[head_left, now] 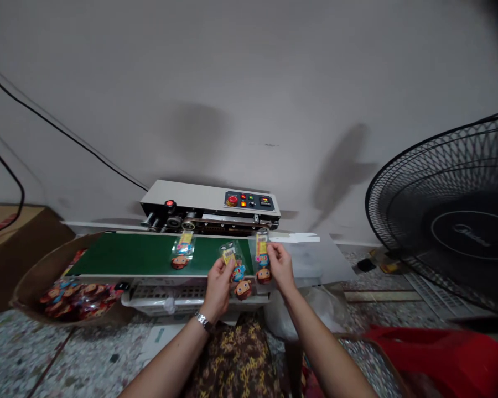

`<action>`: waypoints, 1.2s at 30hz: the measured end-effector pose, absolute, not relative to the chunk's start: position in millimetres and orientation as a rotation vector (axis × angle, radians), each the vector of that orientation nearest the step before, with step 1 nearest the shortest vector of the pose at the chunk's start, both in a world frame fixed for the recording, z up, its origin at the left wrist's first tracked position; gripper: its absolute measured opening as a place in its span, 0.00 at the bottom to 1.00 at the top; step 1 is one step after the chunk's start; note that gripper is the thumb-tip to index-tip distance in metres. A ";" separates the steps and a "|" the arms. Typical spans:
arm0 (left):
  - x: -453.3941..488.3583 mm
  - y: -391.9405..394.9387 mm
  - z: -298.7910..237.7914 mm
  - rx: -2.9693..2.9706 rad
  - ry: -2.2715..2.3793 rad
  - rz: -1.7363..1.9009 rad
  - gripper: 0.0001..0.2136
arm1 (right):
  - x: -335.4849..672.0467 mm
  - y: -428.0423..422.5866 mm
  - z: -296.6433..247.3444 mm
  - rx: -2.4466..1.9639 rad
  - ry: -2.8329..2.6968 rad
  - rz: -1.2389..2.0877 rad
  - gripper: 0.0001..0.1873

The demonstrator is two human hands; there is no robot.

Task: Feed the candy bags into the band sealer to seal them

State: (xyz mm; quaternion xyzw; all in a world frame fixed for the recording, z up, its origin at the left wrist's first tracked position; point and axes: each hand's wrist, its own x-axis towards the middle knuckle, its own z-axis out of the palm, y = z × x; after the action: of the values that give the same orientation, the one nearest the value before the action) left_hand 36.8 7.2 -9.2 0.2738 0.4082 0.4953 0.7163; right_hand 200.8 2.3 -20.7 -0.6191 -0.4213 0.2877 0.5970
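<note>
My left hand [218, 287] is closed on a clear packet of colourful cartoon toys [235, 270], held at the front edge of the green conveyor belt [128, 254]. A second packet [263, 260] is pinched in my right hand [280, 268], with its top at the right end of the belt by the sealing machine [209, 205]. A third packet [182, 250] lies flat on the belt, left of my hands. A watch sits on my left wrist.
A basket of sealed packets [77, 301] stands under the belt's left end, with a cardboard box [8, 237] beyond it. A large black fan [448, 215] stands at the right. A red bin [435, 354] is at the lower right. Cables run along the wall.
</note>
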 end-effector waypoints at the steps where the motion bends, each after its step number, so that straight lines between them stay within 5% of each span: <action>1: 36.0 7.4 -9.7 0.613 0.909 1.101 0.17 | 206.2 2.1 -18.0 -1.423 -0.958 0.643 0.16; 36: 38.0 29.6 21.8 0.676 0.925 1.040 0.17 | 191.1 -16.0 -28.4 -1.377 -1.175 0.688 0.12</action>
State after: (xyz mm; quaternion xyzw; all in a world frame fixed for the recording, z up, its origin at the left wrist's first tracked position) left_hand 38.0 29.6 21.8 0.3055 0.4175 0.4696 0.7154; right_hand 191.1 -16.0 -28.4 -0.5860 -0.5000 0.2926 0.5666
